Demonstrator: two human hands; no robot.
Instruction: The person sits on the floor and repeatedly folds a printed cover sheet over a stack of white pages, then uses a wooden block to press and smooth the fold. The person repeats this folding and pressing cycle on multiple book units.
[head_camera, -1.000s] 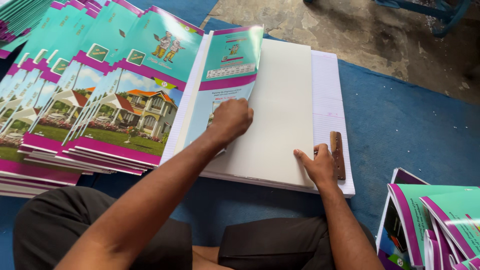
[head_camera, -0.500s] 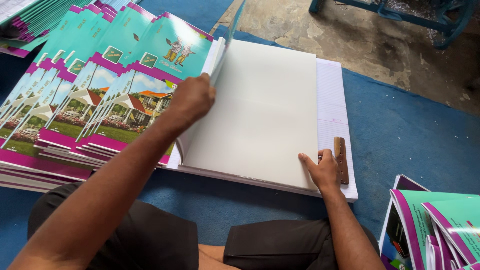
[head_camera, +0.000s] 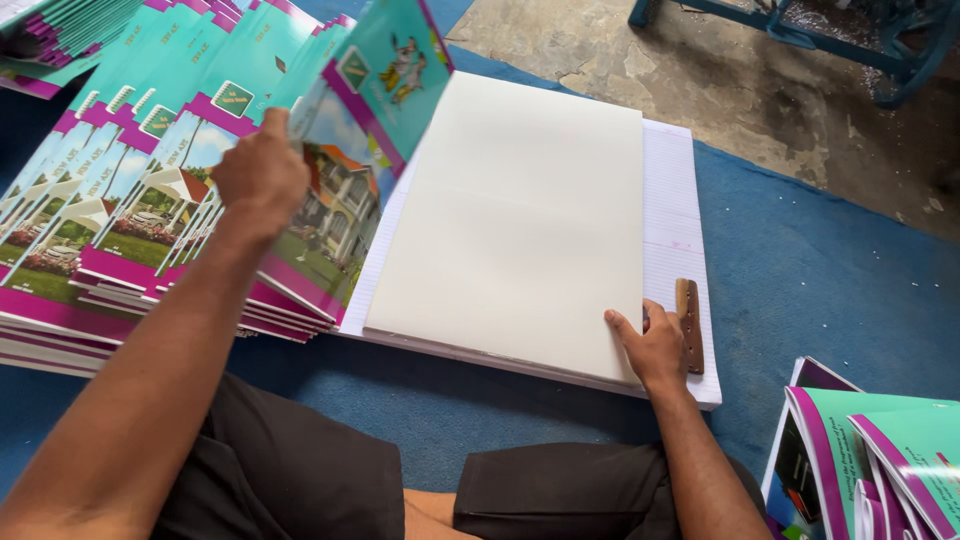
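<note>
My left hand (head_camera: 262, 178) grips a teal and magenta booklet cover (head_camera: 352, 150) showing a house picture, lifted and tilted above the fanned pile of like covers (head_camera: 120, 200) on the left. My right hand (head_camera: 655, 348) presses on the lower right corner of a blank cream sheet (head_camera: 520, 220). That sheet lies on a stack of lined paper (head_camera: 675, 225). A small brown wooden block (head_camera: 688, 325) rests on the lined paper, just right of my right hand's fingers.
Everything sits on a blue mat (head_camera: 830, 290) over a rough concrete floor (head_camera: 760, 90). More folded covers (head_camera: 870, 450) lie at the lower right. A blue metal frame (head_camera: 860, 40) stands at the top right. My dark-clothed legs (head_camera: 400, 490) fill the bottom.
My left hand has peeled the cover off the cream sheet and swung it left over the fanned pile, baring the whole sheet. My right hand stayed on the sheet's corner.
</note>
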